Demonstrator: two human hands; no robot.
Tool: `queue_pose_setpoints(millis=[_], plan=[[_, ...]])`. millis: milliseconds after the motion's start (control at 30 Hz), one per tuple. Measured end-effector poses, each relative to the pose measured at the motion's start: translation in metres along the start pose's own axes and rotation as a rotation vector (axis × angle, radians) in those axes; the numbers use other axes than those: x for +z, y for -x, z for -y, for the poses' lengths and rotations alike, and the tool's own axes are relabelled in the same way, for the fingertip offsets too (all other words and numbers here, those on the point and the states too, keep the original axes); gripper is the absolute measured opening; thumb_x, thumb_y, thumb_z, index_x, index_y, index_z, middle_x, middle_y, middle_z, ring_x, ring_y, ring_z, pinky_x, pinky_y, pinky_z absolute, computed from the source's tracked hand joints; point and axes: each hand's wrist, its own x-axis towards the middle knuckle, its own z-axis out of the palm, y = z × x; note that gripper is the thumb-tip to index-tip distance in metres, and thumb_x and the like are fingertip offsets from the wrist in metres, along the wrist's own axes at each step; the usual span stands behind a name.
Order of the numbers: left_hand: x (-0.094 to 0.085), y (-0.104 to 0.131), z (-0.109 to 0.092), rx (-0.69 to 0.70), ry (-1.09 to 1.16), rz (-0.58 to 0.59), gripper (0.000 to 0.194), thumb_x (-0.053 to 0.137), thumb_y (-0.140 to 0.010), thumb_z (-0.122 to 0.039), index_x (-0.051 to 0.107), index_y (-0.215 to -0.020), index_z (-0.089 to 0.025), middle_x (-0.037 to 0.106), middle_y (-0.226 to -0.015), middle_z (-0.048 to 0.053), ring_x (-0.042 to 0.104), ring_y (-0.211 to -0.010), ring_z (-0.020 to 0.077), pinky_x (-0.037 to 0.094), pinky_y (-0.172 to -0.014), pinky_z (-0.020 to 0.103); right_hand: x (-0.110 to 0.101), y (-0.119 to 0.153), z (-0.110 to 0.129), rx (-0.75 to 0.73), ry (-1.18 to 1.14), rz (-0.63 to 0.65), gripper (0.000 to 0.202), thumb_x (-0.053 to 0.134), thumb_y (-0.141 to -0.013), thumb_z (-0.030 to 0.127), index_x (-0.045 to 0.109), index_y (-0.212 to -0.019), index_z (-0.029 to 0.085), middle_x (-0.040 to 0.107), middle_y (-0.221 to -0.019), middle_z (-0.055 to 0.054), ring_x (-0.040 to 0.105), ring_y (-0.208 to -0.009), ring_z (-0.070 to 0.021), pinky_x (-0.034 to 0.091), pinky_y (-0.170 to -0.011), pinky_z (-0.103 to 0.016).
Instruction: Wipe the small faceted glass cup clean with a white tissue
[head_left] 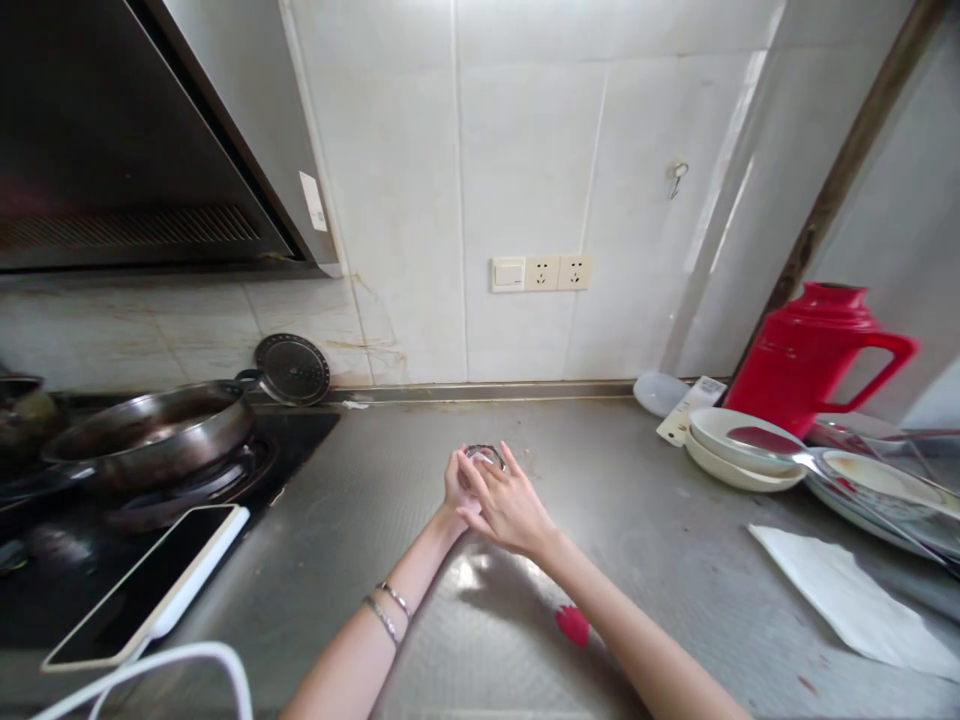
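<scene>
- A metal countertop is spread across the lower frame.
- A black stove is set at left.
- A red thermos is stood at right.
- At centre, the right hand is laid, fingers apart, over the left hand, whose grip cannot be told.
- Between them, a dark-rimmed round object is partly covered.

A small round thing with a dark, shiny rim is between the left hand and the right hand, at the middle of the counter. Its far edge peeks out in a curve. The near part is hidden, and I can't tell if it touches the counter.
</scene>
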Motion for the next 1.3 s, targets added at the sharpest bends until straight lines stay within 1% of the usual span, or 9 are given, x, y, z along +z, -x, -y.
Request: queue_pose_setpoints(millis=[133, 300, 433, 533, 667, 833, 1033, 1167, 1300], plan=[[0.006, 0.004, -0.005, -0.106, 0.268, -0.132, 0.044, 0.051, -0.08, -0.058, 0.065, -0.077, -0.016, 0.062, -0.067, 0.005, 0.06, -0.066, 0.0195, 0.047, -0.069, 0.032, -0.007, -0.001, -0.001, 0.028, -0.006, 0.007, 0.071, 0.038, -0.094, 0.049, 0.019, -0.149, 0.008, 0.069, -0.106, -0.017, 0.062, -0.106, -0.0282, 0.018, -0.114, -0.055], [0.015, 0.011, -0.009, -0.159, 0.257, -0.142, 0.041, 0.055, -0.079, -0.053, 0.066, -0.078, -0.014, 0.062, -0.061, 0.004, 0.056, -0.057, 0.0172, 0.041, -0.056, 0.029, -0.013, 0.0, -0.008, 0.034, -0.075, 0.058, 0.06, 0.037, -0.096, 0.042, 0.028, -0.144, 0.007, 0.074, -0.08, -0.01, 0.069, -0.085, -0.0248, 0.021, -0.114, -0.051], [0.02, 0.015, -0.012, -0.162, 0.26, -0.122, 0.039, 0.056, -0.078, -0.053, 0.061, -0.07, -0.015, 0.054, -0.051, -0.001, 0.052, -0.049, 0.014, 0.039, -0.052, 0.026, -0.014, 0.004, -0.015, 0.058, -0.255, 0.016, 0.046, 0.036, -0.098, 0.035, 0.032, -0.137, 0.011, 0.074, -0.09, -0.008, 0.068, -0.095, -0.0211, 0.023, -0.115, -0.047], [0.02, 0.016, -0.013, -0.193, 0.271, -0.136, 0.039, 0.057, -0.077, -0.053, 0.062, -0.071, -0.015, 0.056, -0.052, 0.0, 0.052, -0.048, 0.0147, 0.036, -0.05, 0.026, -0.012, 0.005, -0.017, 0.023, -0.328, 0.006, 0.04, 0.037, -0.097, 0.032, 0.034, -0.133, 0.014, 0.074, -0.094, -0.006, 0.068, -0.096, -0.02, 0.022, -0.115, -0.049], [0.016, 0.012, -0.011, -0.189, 0.313, -0.165, 0.037, 0.054, -0.082, -0.047, 0.067, -0.077, -0.012, 0.064, -0.06, 0.005, 0.057, -0.053, 0.0172, 0.036, -0.052, 0.027, -0.01, 0.006, -0.014, -0.043, -0.252, 0.028, 0.044, 0.04, -0.095, 0.034, 0.036, -0.133, 0.012, 0.072, -0.103, -0.011, 0.063, -0.107, -0.0232, 0.019, -0.115, -0.052], [0.015, 0.01, -0.009, -0.165, 0.366, -0.088, 0.037, 0.052, -0.086, -0.043, 0.067, -0.077, -0.01, 0.066, -0.064, 0.006, 0.06, -0.059, 0.018, 0.041, -0.06, 0.028, -0.01, 0.005, -0.008, -0.027, -0.05, -0.004, 0.057, 0.042, -0.094, 0.039, 0.032, -0.141, 0.009, 0.064, -0.119, -0.018, 0.051, -0.122, -0.0292, 0.019, -0.114, -0.055], [0.014, 0.009, -0.014, -0.165, 0.384, -0.115, 0.035, 0.056, -0.083, -0.043, 0.066, -0.073, -0.011, 0.068, -0.065, 0.006, 0.062, -0.061, 0.0189, 0.044, -0.063, 0.028, -0.013, 0.004, -0.002, 0.024, 0.012, -0.016, 0.056, 0.044, -0.092, 0.041, 0.039, -0.135, 0.005, 0.069, -0.103, -0.018, 0.06, -0.106, -0.0298, 0.027, -0.111, -0.051], [0.011, 0.009, -0.013, -0.179, 0.273, -0.209, 0.032, 0.057, -0.08, -0.042, 0.067, -0.075, -0.012, 0.069, -0.068, 0.005, 0.061, -0.058, 0.0171, 0.043, -0.057, 0.027, -0.014, 0.003, -0.005, 0.032, -0.111, 0.022, 0.043, 0.04, -0.094, 0.037, 0.044, -0.127, 0.009, 0.072, -0.091, -0.013, 0.066, -0.094, -0.0262, 0.03, -0.11, -0.05], [0.013, 0.011, -0.009, -0.187, 0.221, -0.161, 0.036, 0.055, -0.079, -0.046, 0.068, -0.077, -0.013, 0.068, -0.066, 0.005, 0.06, -0.055, 0.0173, 0.04, -0.052, 0.026, -0.013, 0.005, -0.009, 0.083, -0.327, 0.011, 0.035, 0.037, -0.097, 0.033, 0.042, -0.127, 0.016, 0.072, -0.092, -0.009, 0.064, -0.103, -0.0246, 0.031, -0.109, -0.049]])
